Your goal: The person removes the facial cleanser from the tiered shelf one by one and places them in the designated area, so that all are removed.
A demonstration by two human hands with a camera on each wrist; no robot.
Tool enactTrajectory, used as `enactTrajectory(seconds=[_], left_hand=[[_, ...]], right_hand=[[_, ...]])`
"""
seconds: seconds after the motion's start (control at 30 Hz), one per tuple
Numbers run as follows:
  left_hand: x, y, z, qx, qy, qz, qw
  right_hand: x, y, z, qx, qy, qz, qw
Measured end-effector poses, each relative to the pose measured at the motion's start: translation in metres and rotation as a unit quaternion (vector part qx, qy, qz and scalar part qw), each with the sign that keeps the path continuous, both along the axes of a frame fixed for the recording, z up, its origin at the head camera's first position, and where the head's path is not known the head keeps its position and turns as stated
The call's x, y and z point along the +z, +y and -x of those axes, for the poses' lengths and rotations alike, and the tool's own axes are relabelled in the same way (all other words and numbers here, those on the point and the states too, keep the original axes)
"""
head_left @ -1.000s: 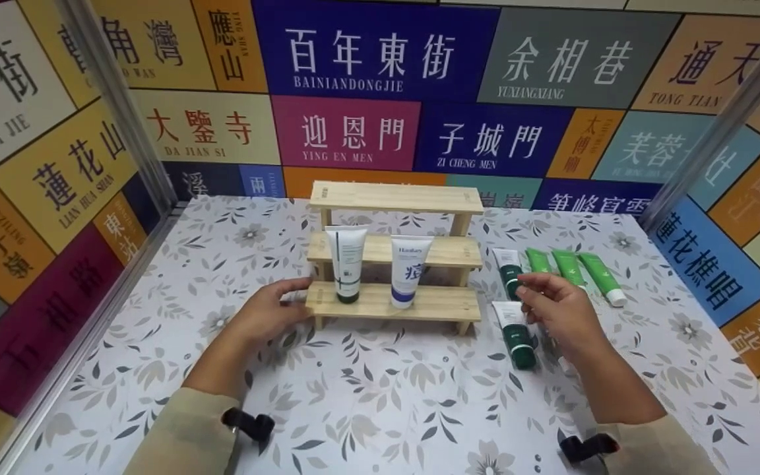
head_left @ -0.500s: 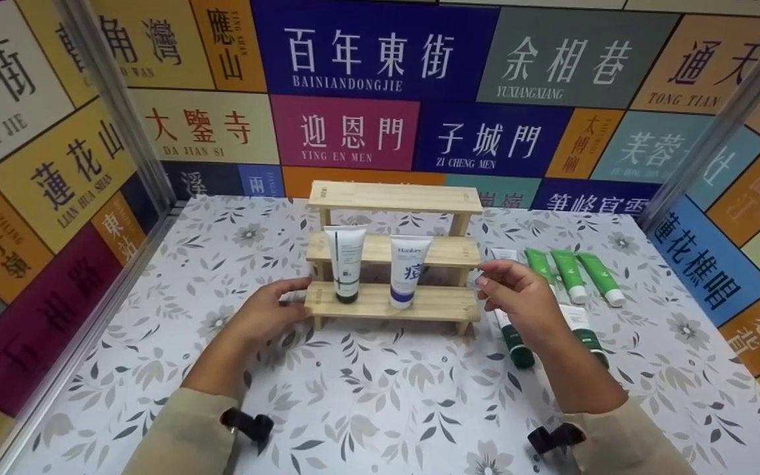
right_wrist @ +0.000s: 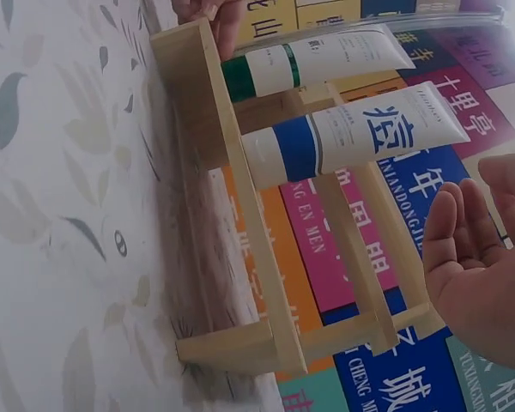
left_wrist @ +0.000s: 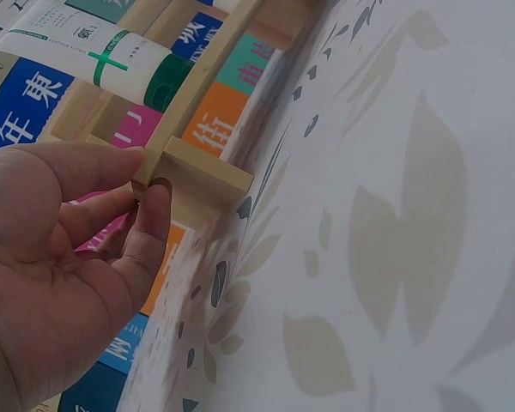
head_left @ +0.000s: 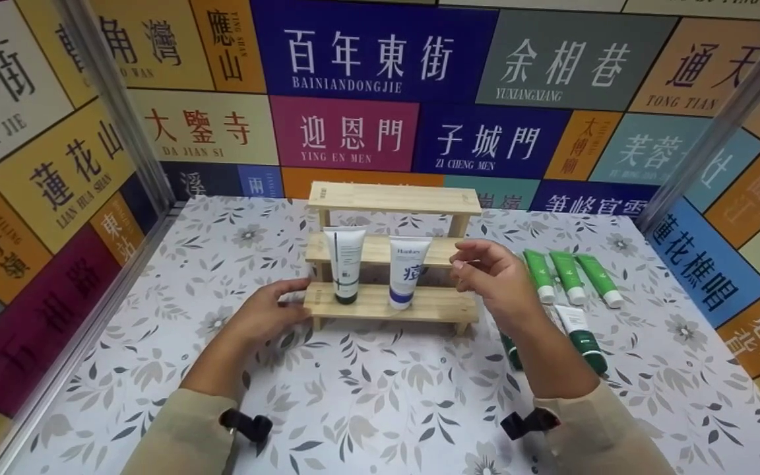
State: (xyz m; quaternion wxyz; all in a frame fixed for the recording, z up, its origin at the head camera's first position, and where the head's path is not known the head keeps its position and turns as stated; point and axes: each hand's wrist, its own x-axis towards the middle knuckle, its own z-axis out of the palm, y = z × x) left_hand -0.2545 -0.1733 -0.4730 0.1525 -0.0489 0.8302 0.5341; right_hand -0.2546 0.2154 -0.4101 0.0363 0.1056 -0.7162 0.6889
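Note:
A three-tier wooden display stand [head_left: 394, 199] stands on the table. On its lowest tier two squeeze tubes stand upright on their caps: a white one with a dark green cap [head_left: 346, 264] and a white one with a blue band [head_left: 409, 270]. My left hand [head_left: 276, 309] pinches the left end of the bottom tier between thumb and fingers, seen closely in the left wrist view. Beside the stand's right side hovers my right hand [head_left: 500, 284], fingers loosely bent; the right wrist view shows nothing in them.
To the right lie several light green tubes [head_left: 569, 278] and a white-and-dark-green tube [head_left: 582, 340]. Another dark green tube [head_left: 510, 349] is mostly hidden behind my right forearm. Printed panels [head_left: 347, 132] close off the table at the back and sides.
My right hand has moved left from over the tubes lying on the right to the stand's right side. My left hand keeps its place on the stand, and the two upright tubes stay put.

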Motion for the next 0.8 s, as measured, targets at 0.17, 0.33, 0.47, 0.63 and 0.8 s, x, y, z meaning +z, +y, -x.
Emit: enactTrajectory(seconds=[0.17, 0.33, 0.47, 0.63, 0.8], left_hand=[[0.000, -0.001, 0.001, -0.002, 0.000, 0.002, 1.0000], [0.000, -0.001, 0.001, -0.006, 0.006, -0.001, 1.0000], [-0.001, -0.001, 0.001, -0.005, 0.005, -0.001, 1.0000], [-0.002, -0.001, 0.001, -0.008, 0.012, -0.006, 0.9999], [-0.004, -0.002, 0.000, -0.017, 0.031, -0.020, 0.9992]], right_hand=[[0.003, -0.012, 0.002, 0.004, 0.003, 0.008, 1.0000], [0.005, -0.022, 0.006, -0.005, 0.013, 0.011, 0.9998], [0.006, -0.030, 0.008, 0.001, 0.017, 0.027, 0.9995], [0.007, -0.039, 0.010, 0.005, 0.016, 0.031, 0.9994], [0.006, -0.044, 0.012, -0.001, 0.006, 0.031, 0.9995]])
